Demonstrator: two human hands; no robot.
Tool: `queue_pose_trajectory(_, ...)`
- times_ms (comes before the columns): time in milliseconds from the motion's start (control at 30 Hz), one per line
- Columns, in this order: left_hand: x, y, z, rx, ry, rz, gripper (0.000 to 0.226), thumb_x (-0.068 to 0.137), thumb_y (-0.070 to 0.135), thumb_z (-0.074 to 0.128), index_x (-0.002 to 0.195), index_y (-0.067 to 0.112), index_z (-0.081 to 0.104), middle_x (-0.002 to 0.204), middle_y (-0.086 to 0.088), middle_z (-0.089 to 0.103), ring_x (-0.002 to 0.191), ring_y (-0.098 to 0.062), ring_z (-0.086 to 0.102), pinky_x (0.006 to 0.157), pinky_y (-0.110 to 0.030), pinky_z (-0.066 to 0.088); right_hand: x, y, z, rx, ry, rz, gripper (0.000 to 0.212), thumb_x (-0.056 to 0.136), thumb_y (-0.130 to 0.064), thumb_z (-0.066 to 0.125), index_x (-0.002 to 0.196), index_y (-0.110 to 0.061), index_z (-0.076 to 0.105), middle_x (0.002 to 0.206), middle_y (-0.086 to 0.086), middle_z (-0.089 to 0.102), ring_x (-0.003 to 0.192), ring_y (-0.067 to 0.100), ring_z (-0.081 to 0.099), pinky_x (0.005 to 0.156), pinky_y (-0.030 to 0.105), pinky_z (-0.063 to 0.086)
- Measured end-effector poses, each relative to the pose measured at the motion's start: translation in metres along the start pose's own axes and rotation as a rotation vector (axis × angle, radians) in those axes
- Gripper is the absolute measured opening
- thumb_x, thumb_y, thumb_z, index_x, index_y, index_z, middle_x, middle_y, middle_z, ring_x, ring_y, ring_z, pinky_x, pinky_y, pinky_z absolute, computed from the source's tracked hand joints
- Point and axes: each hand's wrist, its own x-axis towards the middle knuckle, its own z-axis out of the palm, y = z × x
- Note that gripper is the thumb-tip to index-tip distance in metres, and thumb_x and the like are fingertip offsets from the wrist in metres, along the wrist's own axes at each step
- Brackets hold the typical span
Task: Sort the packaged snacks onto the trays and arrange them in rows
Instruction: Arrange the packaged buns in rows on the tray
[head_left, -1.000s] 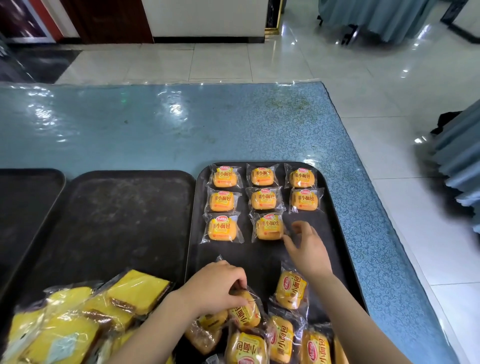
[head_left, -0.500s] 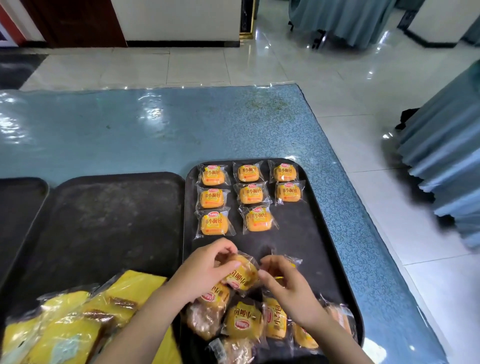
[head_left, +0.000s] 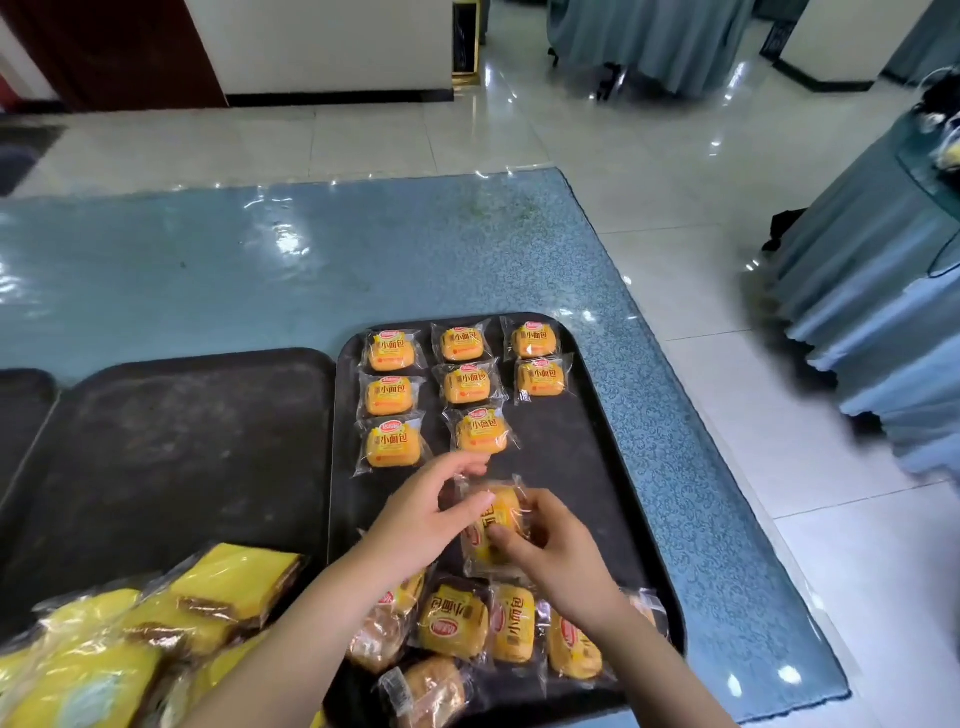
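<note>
Right tray: eight small orange bun packets already sit in rows at its 12 o'clock end — three in the left column, three in the middle, two in the right. The slot at the bottom of the right column is unfilled.

I hold the next bun packet over the middle of that tray, turned sideways so its print runs vertically. My right hand pinches it from the 5 o'clock side, thumb on the wrapper face. My left hand meets it from 9 o'clock, fingers half spread with the tips at the wrapper edge; I cannot tell whether they truly grip.

Judgement: it needs rotating upright, then goes to the empty slot at about 1 o'clock from my hands.

Left to do — a loose heap of buns at the tray's 6 o'clock end, several upside down or overlapping. The yellow cake packets at 8 o'clock are piled on the near end of the middle tray, unsorted. A third tray shows at 9 o'clock. Roughly a third done, I estimate.

Surface: blue patterned tablecloth under glossy clear film. Room: pale shiny floor tiles, draped tables at 1 and 3 o'clock.
</note>
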Motion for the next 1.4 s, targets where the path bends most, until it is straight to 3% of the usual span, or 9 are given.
queue_pose_trajectory(100,0.0,0.003,0.023,-0.147,0.028,-0.162,0.051,0.091,0.033,0.065,0.128,0.052,0.034,0.13,0.027,0.043,0.114,0.008,0.05,0.089,-0.014,0.049,0.006,0.017,-0.02,0.218,0.074,0.118,0.044,0.071,-0.047,0.075,0.105,-0.023,0.058,0.099,0.005,0.072,0.092,0.022,0.071,0.087,0.05,0.055)
queue_pose_trajectory(200,0.001,0.002,0.049,-0.315,0.012,-0.33,0.048,0.091,0.039,0.065,0.132,0.032,0.041,0.129,0.011,0.055,0.109,-0.002,0.061,0.095,-0.026,0.051,0.01,0.031,-0.039,0.423,0.122,0.142,0.05,0.072,-0.035,0.074,0.114,-0.021,0.052,0.107,0.009,0.069,0.1,0.027,0.068,0.092,0.054,0.052)
queue_pose_trajectory(300,0.003,0.011,0.079,-0.504,-0.028,-0.434,0.03,0.093,0.024,0.064,0.12,0.017,0.052,0.117,-0.006,0.064,0.105,-0.015,0.066,0.092,-0.032,0.055,0.011,0.042,-0.056,0.485,0.134,0.092,0.056,0.074,-0.026,0.069,0.124,-0.029,0.044,0.113,0.007,0.065,0.103,0.025,0.065,0.09,0.047,0.054)
queue_pose_trajectory(400,0.008,0.018,0.106,-0.569,0.1,-0.443,0.024,0.09,0.017,0.067,0.112,0.015,0.057,0.112,-0.01,0.065,0.101,-0.023,0.068,0.088,-0.037,0.057,0.013,0.051,-0.075,0.399,0.12,0.008,0.042,0.078,-0.018,0.067,0.116,-0.022,0.05,0.105,0.008,0.068,0.097,0.023,0.066,0.084,0.036,0.054)
queue_pose_trajectory(467,0.014,0.02,0.113,-0.505,0.217,-0.426,0.018,0.091,0.016,0.066,0.108,0.02,0.061,0.108,-0.006,0.067,0.094,-0.023,0.069,0.086,-0.042,0.058,0.018,0.058,-0.088,0.261,0.113,-0.004,0.03,0.078,-0.022,0.071,0.105,-0.02,0.058,0.095,0.004,0.072,0.088,0.018,0.069,0.078,0.027,0.053)
queue_pose_trajectory(567,0.028,0.023,0.113,-0.39,0.313,-0.397,0.02,0.092,0.023,0.065,0.111,0.03,0.062,0.108,0.004,0.068,0.09,-0.009,0.069,0.078,-0.031,0.059,0.03,0.067,-0.108,0.037,0.118,0.027,0.009,0.085,-0.026,0.074,0.089,-0.022,0.066,0.083,-0.008,0.073,0.078,0.006,0.068,0.074,0.024,0.052)
queue_pose_trajectory(800,0.077,0.017,0.119,0.017,0.394,-0.334,0.035,0.094,0.025,0.062,0.127,0.024,0.048,0.114,0.015,0.056,0.109,-0.005,0.058,0.084,-0.015,0.046,0.08,0.067,-0.119,-0.211,0.155,0.101,0.013,0.085,-0.032,0.069,0.083,-0.021,0.064,0.073,-0.006,0.07,0.069,0.008,0.067,0.067,0.024,0.051)
queue_pose_trajectory(967,0.104,0.014,0.127,0.299,0.334,-0.285,0.045,0.097,0.03,0.056,0.14,0.023,0.045,0.143,0.003,0.042,0.131,-0.014,0.044,0.107,-0.028,0.042,0.118,0.062,-0.126,-0.234,0.19,0.16,0.013,0.089,-0.027,0.065,0.082,-0.017,0.063,0.069,-0.001,0.07,0.067,0.016,0.07,0.07,0.035,0.057)
queue_pose_trajectory(1400,0.119,-0.004,0.14,0.958,0.119,-0.127,0.063,0.098,0.031,0.046,0.154,0.016,0.02,0.158,-0.003,0.025,0.147,-0.021,0.018,0.122,-0.038,0.014,0.167,0.06,-0.11,-0.487,0.119,0.166,0.029,0.095,-0.034,0.057,0.097,-0.006,0.063,0.098,0.014,0.069,0.092,0.031,0.065,0.071,0.03,0.048)
